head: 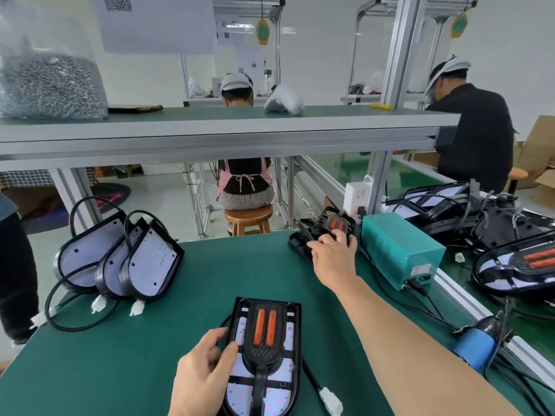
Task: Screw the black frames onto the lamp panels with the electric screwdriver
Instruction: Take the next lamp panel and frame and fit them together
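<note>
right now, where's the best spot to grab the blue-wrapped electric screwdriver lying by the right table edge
Probably round its blue-wrapped barrel, coming down from the left: that is the thick bare middle, black cables crowd its dark end, and the aluminium table rail runs just beyond.

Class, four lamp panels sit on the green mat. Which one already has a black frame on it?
The flat panel nearest the camera, held by the left hand; a black frame covers it. The three leaning panels are bare.
</note>
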